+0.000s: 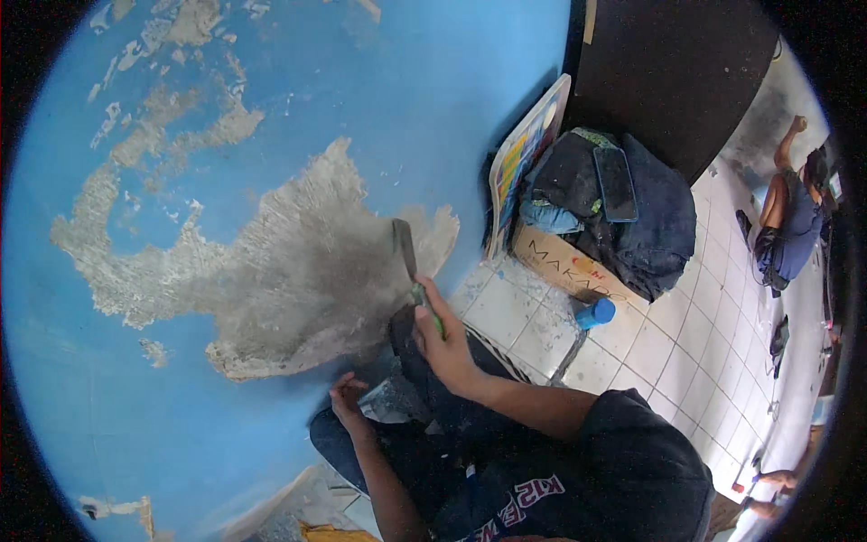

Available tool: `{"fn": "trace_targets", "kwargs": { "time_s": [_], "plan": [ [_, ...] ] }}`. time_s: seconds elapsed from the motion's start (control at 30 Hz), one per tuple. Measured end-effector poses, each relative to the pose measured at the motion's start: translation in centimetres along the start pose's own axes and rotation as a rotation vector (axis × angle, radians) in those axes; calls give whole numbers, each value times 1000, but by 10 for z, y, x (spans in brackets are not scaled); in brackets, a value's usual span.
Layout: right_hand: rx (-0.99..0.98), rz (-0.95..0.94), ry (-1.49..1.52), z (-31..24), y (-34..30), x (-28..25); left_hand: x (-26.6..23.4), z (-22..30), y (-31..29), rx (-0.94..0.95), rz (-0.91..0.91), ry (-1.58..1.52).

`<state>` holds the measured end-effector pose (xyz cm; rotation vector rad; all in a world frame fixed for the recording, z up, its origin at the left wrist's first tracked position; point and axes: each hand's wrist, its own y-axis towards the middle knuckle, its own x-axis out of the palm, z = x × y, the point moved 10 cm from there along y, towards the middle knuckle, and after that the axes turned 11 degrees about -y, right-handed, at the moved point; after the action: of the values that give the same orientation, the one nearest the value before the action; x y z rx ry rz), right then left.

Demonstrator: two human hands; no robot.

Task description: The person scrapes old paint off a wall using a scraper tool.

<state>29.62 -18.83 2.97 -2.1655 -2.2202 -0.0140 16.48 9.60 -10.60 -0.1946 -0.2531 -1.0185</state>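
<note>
With fingers clamped on the green-handled flat metal scraper (404, 247), the right hand (449, 354) needed even, low-angled strokes across the rough grey wall patch (289, 244); the left hand's (350, 406) fingers hung loosely apart

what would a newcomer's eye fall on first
Probably the large, rough grey patch on the blue-painted wall, left of centre. The right hand holds a flat green-handled scraper at the patch's right. Farther right, a dark phone tops dark clothes on a brown cardboard box.

From afar, I am holding one green-handled scraper (405, 246) in the right hand (447, 352), over a grey patch (289, 262) on the blue wall (424, 81); empty left hand (350, 406), hovering near the wall.
</note>
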Motion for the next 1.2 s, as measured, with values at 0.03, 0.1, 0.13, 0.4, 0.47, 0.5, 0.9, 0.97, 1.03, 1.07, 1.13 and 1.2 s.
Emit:
{"fn": "trace_targets", "kwargs": {
  "time_s": [0.03, 0.1, 0.13, 0.4, 0.47, 0.5, 0.9, 0.97, 1.03, 1.07, 1.13, 1.2],
  "plan": [
    [36, -18, 23, 5, 6, 1, -9, -5, 2, -15, 43, -15],
    [53, -38, 95, 5, 14, -4, 4, -6, 7, -5, 32, -8],
    [30, -49, 150, -1, 10, -5, 11, -1, 4, 14, 17, 2],
    [86, 171, 401, -15, 44, -14, 18, 16, -8, -7, 87, 92],
    [243, 14, 318, -13, 4, 20, 29, 31, -9, 57, -13, 121],
    [241, -109, 283, -18, -20, 33, 31, 35, -8, 57, 0, 114],
    [91, 25, 233, -24, 32, -3, 26, 34, 1, 91, -10, 164],
    [164, 23, 232, -18, 11, 9, 24, 36, -1, 103, -34, 184],
    [269, -67, 169, -22, -22, 28, 26, 32, 0, 56, -23, 223],
    [255, -57, 169, -21, -16, 26, 21, 32, 1, 64, -35, 216],
    [132, -20, 145, -14, 3, 11, 9, 29, 5, 104, -21, 178],
    [81, 57, 159, -13, 21, -8, 18, 20, 8, 40, -53, 96]
  ]
}}
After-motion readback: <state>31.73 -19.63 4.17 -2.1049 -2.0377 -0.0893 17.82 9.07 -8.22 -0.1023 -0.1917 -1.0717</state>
